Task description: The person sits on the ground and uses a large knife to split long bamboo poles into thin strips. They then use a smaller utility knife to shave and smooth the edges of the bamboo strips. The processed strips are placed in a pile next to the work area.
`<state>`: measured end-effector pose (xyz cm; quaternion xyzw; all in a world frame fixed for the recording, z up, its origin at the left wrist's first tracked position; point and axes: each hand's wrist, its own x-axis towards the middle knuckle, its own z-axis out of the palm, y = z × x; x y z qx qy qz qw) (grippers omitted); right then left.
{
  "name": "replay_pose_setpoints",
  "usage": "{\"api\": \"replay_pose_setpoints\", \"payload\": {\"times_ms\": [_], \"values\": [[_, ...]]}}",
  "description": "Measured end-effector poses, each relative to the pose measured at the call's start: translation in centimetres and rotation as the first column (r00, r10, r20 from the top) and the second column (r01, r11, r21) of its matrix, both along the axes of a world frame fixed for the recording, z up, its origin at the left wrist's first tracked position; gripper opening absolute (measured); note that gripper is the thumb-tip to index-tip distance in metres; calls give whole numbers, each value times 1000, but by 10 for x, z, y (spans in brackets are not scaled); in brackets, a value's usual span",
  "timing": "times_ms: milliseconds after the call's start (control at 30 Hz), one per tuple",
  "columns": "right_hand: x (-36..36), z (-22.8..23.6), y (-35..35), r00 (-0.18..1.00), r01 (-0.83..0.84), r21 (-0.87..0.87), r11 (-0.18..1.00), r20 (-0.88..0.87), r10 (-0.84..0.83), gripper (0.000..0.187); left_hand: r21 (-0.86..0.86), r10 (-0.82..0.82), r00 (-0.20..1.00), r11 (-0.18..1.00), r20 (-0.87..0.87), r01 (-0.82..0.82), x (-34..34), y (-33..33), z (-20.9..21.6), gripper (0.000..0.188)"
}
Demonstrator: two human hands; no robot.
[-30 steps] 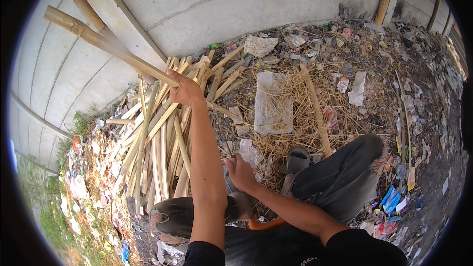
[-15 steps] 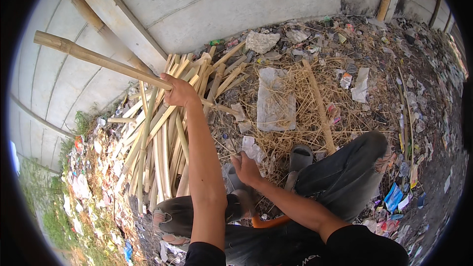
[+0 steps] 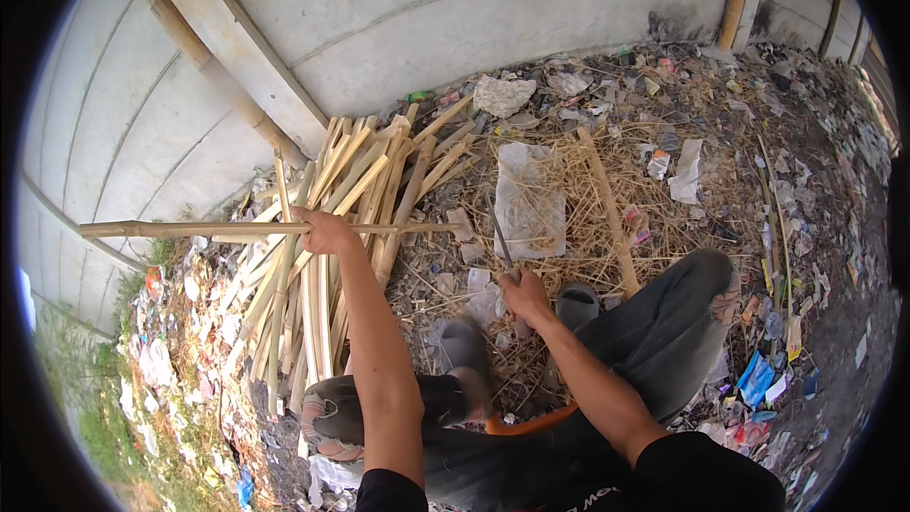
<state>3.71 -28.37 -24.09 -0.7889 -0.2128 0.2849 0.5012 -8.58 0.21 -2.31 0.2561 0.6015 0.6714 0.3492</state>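
Note:
My left hand point(image 3: 327, 231) is wrapped round a long split bamboo stick point(image 3: 209, 228), held roughly level above a pile of bamboo strips point(image 3: 313, 303). The stick's near-right end reaches past my wrist toward the middle; its other end points left toward the wall. In my right hand point(image 3: 527, 298) is a knife point(image 3: 500, 232), its thin dark blade pointing away from me and slightly left. The blade stands just right of the stick's right end, apart from it. My fingers hide most of the knife's handle.
A flattened whitish sack point(image 3: 531, 199) lies on straw ahead, beside a thick bamboo piece point(image 3: 609, 213). Behind the pile rises a concrete panel wall point(image 3: 493, 9). Litter covers the ground, including a blue wrapper point(image 3: 755, 379). Grey sandals point(image 3: 464, 346) are on my feet.
The bamboo stick has swung from slanting to nearly level, its left end dropping. My right hand has moved forward and right from near my foot, bringing the knife blade into clear view.

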Motion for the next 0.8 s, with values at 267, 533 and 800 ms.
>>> {"api": "replay_pose_setpoints", "payload": {"times_ms": [267, 533, 800], "values": [[93, 292, -147, 986, 17, 226, 974, 157, -53, 35, 28, 30, 956, 999, 293, -39, -36, -4, 16, 65], [163, 218, -330, 669, 498, -214, 841, 711, -215, 33, 382, -587, 809, 757, 41, 530, -39, -4, 146, 64], [155, 14, -408, 706, 594, -590, 547, 708, -2, 40, 366, -824, 565, 538, 39, 760, -33, -90, 208, 71]]}}
